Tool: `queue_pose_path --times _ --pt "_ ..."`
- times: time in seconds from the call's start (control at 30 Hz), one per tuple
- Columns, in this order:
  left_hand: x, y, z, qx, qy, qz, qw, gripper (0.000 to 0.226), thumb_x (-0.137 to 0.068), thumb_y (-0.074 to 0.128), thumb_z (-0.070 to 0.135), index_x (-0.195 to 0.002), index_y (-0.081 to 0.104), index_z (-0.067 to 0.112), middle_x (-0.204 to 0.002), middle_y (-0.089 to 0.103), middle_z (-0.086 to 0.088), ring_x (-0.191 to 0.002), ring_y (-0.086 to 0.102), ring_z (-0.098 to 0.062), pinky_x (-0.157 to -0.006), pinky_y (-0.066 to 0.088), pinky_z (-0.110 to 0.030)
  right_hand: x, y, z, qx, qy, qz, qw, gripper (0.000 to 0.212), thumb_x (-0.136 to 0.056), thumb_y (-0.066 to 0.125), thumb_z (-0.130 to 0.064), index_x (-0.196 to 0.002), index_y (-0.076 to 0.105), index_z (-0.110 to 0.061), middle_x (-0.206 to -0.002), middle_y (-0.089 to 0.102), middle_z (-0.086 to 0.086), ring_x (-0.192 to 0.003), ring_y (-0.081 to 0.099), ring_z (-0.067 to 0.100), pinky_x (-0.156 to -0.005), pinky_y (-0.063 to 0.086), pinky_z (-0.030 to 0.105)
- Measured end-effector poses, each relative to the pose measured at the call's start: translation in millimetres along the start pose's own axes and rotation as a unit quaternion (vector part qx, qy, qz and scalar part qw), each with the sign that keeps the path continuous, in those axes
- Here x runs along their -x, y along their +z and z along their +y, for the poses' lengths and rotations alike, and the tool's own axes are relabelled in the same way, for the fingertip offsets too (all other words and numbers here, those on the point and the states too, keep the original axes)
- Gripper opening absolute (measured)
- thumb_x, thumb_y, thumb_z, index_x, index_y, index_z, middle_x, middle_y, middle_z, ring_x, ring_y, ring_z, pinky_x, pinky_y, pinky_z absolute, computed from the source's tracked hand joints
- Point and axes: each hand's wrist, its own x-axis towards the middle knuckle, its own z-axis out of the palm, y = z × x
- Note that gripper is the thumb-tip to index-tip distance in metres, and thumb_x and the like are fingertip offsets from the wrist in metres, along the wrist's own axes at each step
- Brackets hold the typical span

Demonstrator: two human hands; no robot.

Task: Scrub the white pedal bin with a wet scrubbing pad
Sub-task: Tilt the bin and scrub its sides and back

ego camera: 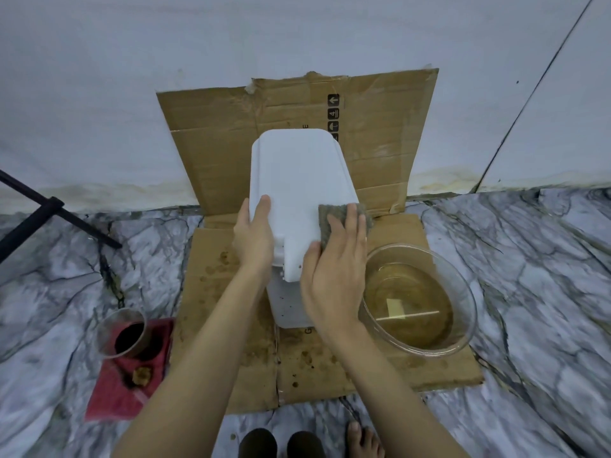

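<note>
The white pedal bin (297, 180) stands on flattened cardboard (380, 365), its lid facing me and its front speckled with small dark spots. My left hand (253, 238) grips the lid's left edge, thumb on top. My right hand (337, 269) presses a grey scrubbing pad (330, 214) flat against the right side of the lid, fingers straight over it.
A glass bowl (463, 338) of yellowish water sits right of the bin on the cardboard. A glass of dark liquid (122, 332) stands on a red cloth (122, 388) at left. A black stand leg (56, 213) crosses the marble floor. A bare foot (363, 441) shows below.
</note>
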Motion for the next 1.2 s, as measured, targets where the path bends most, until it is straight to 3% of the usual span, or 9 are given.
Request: queue_pose_path --times 0.13,0.27,0.4,0.6,0.8,0.93,1.03,1.1,1.2 --pt "0 -5 3 -0.004 -0.009 -0.024 1.000 0.059 -0.090 0.054 0.047 -0.143 0.038 0.026 -0.137 0.052 0.003 -0.120 0.053 -0.021 -0.103 0.043 -0.042 25 -14 28 -0.100 -0.112 -0.078 0.985 0.053 -0.091 0.037 -0.016 -0.142 0.030 -0.003 -0.155 0.015 0.014 -0.146 0.008 0.026 -0.119 0.013 0.039" --pt "2 -9 7 0.007 -0.010 -0.055 0.998 0.058 -0.093 0.052 0.041 -0.145 0.034 0.024 -0.139 0.050 0.003 -0.120 0.053 -0.017 -0.096 0.045 -0.032 14 -23 42 -0.053 -0.228 -0.108 0.966 0.052 -0.091 0.037 -0.006 -0.142 0.029 -0.001 -0.152 0.025 0.014 -0.144 0.015 0.026 -0.117 0.019 0.042" --pt "3 -10 7 0.005 0.003 -0.072 0.997 0.056 -0.094 0.050 0.040 -0.145 0.034 0.023 -0.139 0.050 0.004 -0.120 0.053 -0.017 -0.098 0.045 -0.032 -7 -25 35 -0.047 -0.237 -0.142 0.960 0.048 -0.097 0.035 -0.016 -0.143 0.029 -0.004 -0.151 0.030 0.009 -0.142 0.018 0.015 -0.118 0.013 0.033" --pt "3 -11 6 0.011 0.010 -0.076 0.997 0.053 -0.094 0.050 0.039 -0.142 0.038 0.022 -0.133 0.054 0.004 -0.114 0.057 -0.015 -0.092 0.049 -0.030 -21 -7 12 0.038 -0.138 -0.048 0.989 0.050 -0.094 0.036 -0.042 -0.131 0.054 -0.013 -0.146 0.041 0.015 -0.140 0.025 0.036 -0.115 0.014 0.043" --pt "4 -10 5 -0.009 0.023 -0.070 0.997 0.052 -0.094 0.049 0.040 -0.142 0.038 0.022 -0.134 0.053 0.005 -0.118 0.054 -0.014 -0.097 0.045 -0.030 25 13 29 0.127 -0.223 0.054 0.965 0.047 -0.100 0.035 -0.034 -0.140 0.035 -0.008 -0.144 0.040 0.017 -0.135 0.027 0.041 -0.113 0.026 0.051" --pt "0 -9 6 -0.005 0.021 -0.070 0.997 0.049 -0.094 0.049 0.038 -0.139 0.043 0.020 -0.130 0.057 0.002 -0.115 0.057 -0.016 -0.092 0.049 -0.029 -1 14 9 0.113 -0.205 0.065 0.970 0.041 -0.099 0.036 -0.030 -0.127 0.057 -0.010 -0.128 0.060 0.012 -0.126 0.047 0.035 -0.108 0.035 0.047" --pt "-5 -8 5 -0.011 0.021 -0.065 0.998 0.048 -0.095 0.046 0.040 -0.138 0.044 0.020 -0.130 0.057 0.002 -0.115 0.056 -0.016 -0.097 0.048 -0.033 -15 13 -9 0.100 -0.179 0.039 0.978 0.041 -0.097 0.034 -0.028 -0.121 0.062 -0.010 -0.124 0.063 0.010 -0.121 0.054 0.033 -0.104 0.040 0.047" --pt "-10 -10 1 -0.034 0.018 -0.060 0.997 0.050 -0.095 0.040 0.044 -0.138 0.044 0.018 -0.133 0.055 0.000 -0.120 0.053 -0.021 -0.102 0.044 -0.039 -5 16 -5 0.112 -0.203 0.047 0.972 0.041 -0.097 0.035 -0.029 -0.124 0.060 -0.011 -0.127 0.062 0.010 -0.123 0.052 0.033 -0.105 0.038 0.047" --pt "-20 -16 -9 -0.073 0.043 -0.103 0.991 0.046 -0.095 0.033 0.044 -0.131 0.051 0.021 -0.129 0.059 -0.004 -0.119 0.056 -0.026 -0.099 0.047 -0.046 13 21 16 0.124 -0.319 0.074 0.937 0.039 -0.095 0.045 -0.030 -0.131 0.054 -0.015 -0.132 0.057 0.008 -0.129 0.045 0.031 -0.107 0.035 0.047"
